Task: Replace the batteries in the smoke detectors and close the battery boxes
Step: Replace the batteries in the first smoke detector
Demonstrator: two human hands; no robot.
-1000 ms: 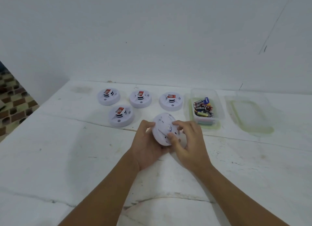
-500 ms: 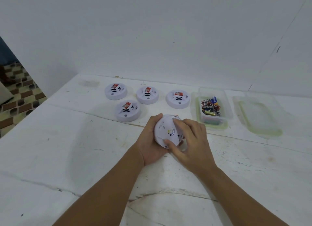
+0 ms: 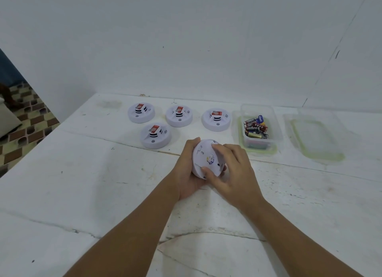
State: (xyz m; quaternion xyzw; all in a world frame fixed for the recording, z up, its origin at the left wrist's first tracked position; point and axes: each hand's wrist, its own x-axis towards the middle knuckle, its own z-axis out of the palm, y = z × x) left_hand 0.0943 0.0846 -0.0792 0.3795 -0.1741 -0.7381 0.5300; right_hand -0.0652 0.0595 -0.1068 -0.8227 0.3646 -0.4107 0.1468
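Note:
A white round smoke detector [image 3: 203, 159] is held up off the table with its back side facing me, a small label in its middle. My left hand [image 3: 186, 169] cups it from the left and below. My right hand [image 3: 233, 171] grips it from the right, thumb on its lower edge and fingers over the top. Several other white smoke detectors stand face up behind: one [image 3: 155, 135] close by, and a row [image 3: 141, 112], [image 3: 179, 116], [image 3: 216, 119]. A clear plastic box [image 3: 275, 125] to the right holds several batteries [image 3: 256, 127].
The box's clear lid [image 3: 316, 140] lies flat to the right of the box. The white table [image 3: 93, 183] runs to a white wall behind. The table's left edge drops to a tiled floor [image 3: 22, 132].
Both hands have turned the held detector a little and kept their grip. My view has shifted, so the table objects sit further right and higher in the frame.

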